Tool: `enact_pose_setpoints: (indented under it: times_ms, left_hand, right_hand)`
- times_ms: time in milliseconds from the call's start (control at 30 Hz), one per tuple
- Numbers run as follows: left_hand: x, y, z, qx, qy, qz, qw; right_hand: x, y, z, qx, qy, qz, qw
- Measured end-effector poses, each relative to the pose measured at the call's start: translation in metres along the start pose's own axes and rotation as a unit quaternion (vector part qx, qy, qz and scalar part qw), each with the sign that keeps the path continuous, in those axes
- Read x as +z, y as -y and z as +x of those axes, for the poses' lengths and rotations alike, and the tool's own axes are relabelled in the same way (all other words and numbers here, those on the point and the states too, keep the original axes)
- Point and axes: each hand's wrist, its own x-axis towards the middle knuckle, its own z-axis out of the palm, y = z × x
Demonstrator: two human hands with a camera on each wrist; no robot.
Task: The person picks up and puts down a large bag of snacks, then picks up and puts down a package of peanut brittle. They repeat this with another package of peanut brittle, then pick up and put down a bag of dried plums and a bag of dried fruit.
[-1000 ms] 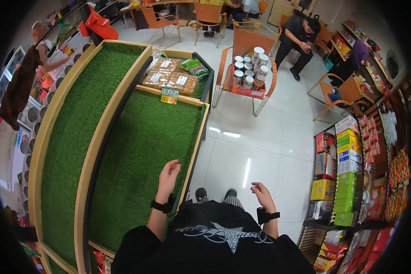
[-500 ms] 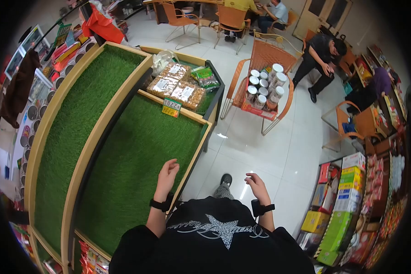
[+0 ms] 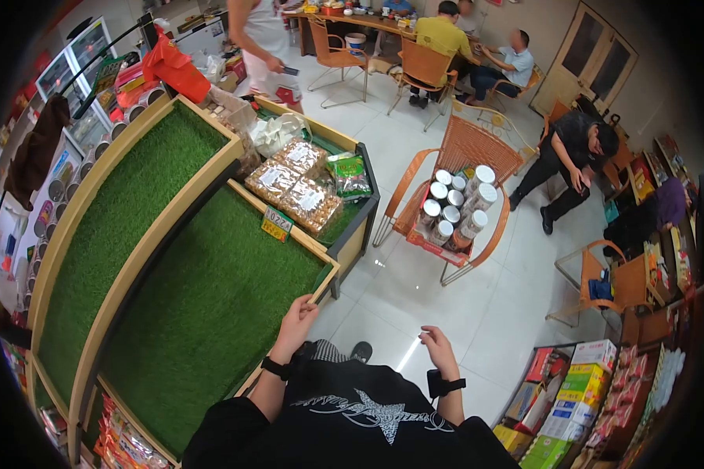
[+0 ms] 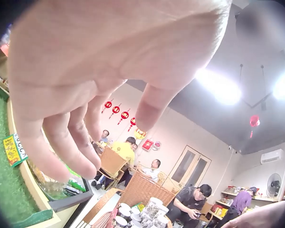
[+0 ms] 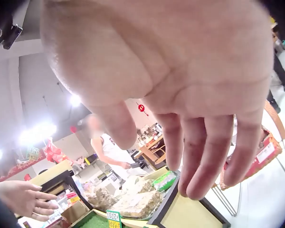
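Observation:
My left hand (image 3: 297, 324) hangs with relaxed, slightly bent fingers by the wooden rim of a green turf-lined display bin (image 3: 195, 305), holding nothing. The right hand (image 3: 440, 349) hovers over the floor, its fingers loose and nothing in it; both wrist views show bare palms. Ahead, a smaller compartment holds clear packs of brown snacks (image 3: 305, 202), a green packet (image 3: 350, 176) and a crumpled clear plastic bag (image 3: 278, 133). A price tag (image 3: 275, 223) hangs on the divider. White-lidded jars (image 3: 455, 205) stand in a red box on a wicker chair (image 3: 477, 148).
A raised turf-lined shelf (image 3: 125, 203) runs along the left. Boxed goods (image 3: 575, 391) are stacked on the right. One person (image 3: 575, 168) sits beyond the jars; another in white (image 3: 262, 51) stands behind the display. More people sit at a back table (image 3: 360, 16). Pale tiled floor (image 3: 375, 309) lies between.
The view has moved forward and turned, bringing the snack packs and jars nearer. My left hand now overlaps the bin's right rim. A person in white has come into view at the back.

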Motion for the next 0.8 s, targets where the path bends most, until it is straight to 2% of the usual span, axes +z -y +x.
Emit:
enact_pose_setpoints:
  times_ms: [67,133,200,267,433,800]
  left_hand:
    - [0.002,0.003,0.006,-0.033,-0.009,-0.006,0.999]
    - [0.002,0.003,0.017,-0.022,-0.014,-0.008,1.000]
    - [0.002,-0.003,0.029,-0.044,-0.037,-0.004,0.998]
    - [-0.002,-0.005,0.044,-0.034,-0.048,0.021,0.998]
    - [-0.016,-0.012,0.081,-0.024,-0.070,0.000,0.997]
    - [-0.053,-0.029,0.154,-0.003,-0.105,-0.029,0.994]
  right_hand:
    - [0.003,0.009,0.012,0.000,0.021,0.014,1.000]
    - [0.005,0.011,0.028,-0.008,0.025,0.018,1.000]
    - [0.007,0.017,0.045,-0.003,0.038,0.007,0.999]
    - [0.008,0.026,0.064,-0.005,0.047,0.012,0.999]
    - [0.010,0.067,0.107,-0.030,0.055,-0.069,0.996]
    - [0.045,0.121,0.211,-0.089,0.109,-0.054,0.988]
